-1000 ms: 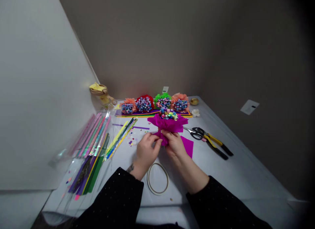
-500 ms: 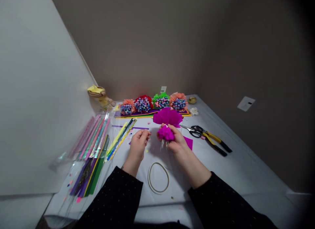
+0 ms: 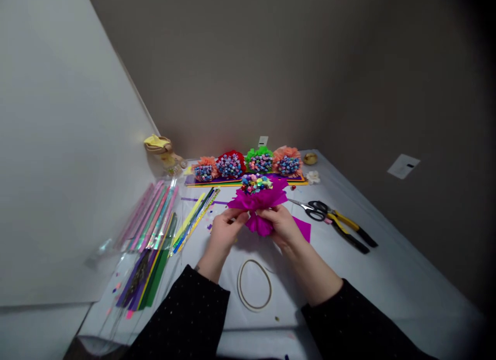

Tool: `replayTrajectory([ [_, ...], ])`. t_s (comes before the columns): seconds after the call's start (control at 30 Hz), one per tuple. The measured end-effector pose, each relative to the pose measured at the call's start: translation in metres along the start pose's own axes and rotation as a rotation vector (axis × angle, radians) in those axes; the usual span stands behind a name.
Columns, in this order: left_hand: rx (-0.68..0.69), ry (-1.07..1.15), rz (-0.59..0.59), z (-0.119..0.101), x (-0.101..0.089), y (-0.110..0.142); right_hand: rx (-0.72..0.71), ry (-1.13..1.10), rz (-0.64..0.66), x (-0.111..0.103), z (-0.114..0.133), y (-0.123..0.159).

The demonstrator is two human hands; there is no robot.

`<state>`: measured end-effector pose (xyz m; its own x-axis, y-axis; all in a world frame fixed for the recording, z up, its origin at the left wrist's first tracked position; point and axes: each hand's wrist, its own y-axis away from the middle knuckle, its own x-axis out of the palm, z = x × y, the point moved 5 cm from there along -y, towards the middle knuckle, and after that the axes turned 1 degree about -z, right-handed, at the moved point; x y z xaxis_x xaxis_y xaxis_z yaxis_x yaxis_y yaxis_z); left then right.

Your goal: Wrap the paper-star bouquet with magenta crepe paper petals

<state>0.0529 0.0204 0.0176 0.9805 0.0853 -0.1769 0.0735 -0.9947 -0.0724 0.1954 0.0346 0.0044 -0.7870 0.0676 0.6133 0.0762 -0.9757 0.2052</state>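
Note:
A small bouquet (image 3: 259,202) wrapped in magenta crepe paper, topped with colourful paper stars, is held upright above the table between both hands. My left hand (image 3: 226,229) pinches the wrap at its gathered middle from the left. From the right, my right hand (image 3: 284,224) has its fingers closed around that same gathered part. The lower ruffle of the paper hangs below my fingers.
Four finished bouquets (image 3: 248,163) stand in a row at the back on coloured sheets. Black scissors (image 3: 314,209) and yellow-handled pliers (image 3: 349,230) lie to the right, paper strips (image 3: 155,228) to the left, a tape ring (image 3: 254,284) near me, a magenta scrap (image 3: 303,229) beside my right hand.
Half a second ago my right hand held the bouquet alone, tipped away. It is upright again with the stars showing, and my left hand has come back onto the wrap.

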Motion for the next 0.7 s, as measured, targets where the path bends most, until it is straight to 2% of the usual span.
replayTrajectory([
  [0.17, -0.095, 0.037, -0.062, 0.013, 0.000, 0.001, -0.010, 0.056, 0.074, 0.006, -0.008, 0.005],
  [0.33, 0.012, 0.144, -0.117, 0.009, -0.004, 0.001, -0.051, 0.200, 0.072, -0.001, -0.012, 0.006],
  [0.43, 0.095, 0.207, -0.150, 0.003, -0.008, 0.003, -0.176, 0.401, 0.020, -0.004, -0.001, 0.008],
  [0.5, 0.112, 0.175, -0.165, 0.001, -0.010, 0.006, -0.285, 0.467, 0.032, 0.001, 0.009, 0.012],
  [0.6, 0.100, 0.128, -0.189, 0.005, -0.015, 0.009, -0.356, 0.381, 0.064, 0.012, 0.020, 0.022],
  [0.7, 0.094, 0.247, -0.208, 0.017, -0.020, 0.012, -0.328, 0.307, 0.075, 0.019, 0.023, 0.027],
])
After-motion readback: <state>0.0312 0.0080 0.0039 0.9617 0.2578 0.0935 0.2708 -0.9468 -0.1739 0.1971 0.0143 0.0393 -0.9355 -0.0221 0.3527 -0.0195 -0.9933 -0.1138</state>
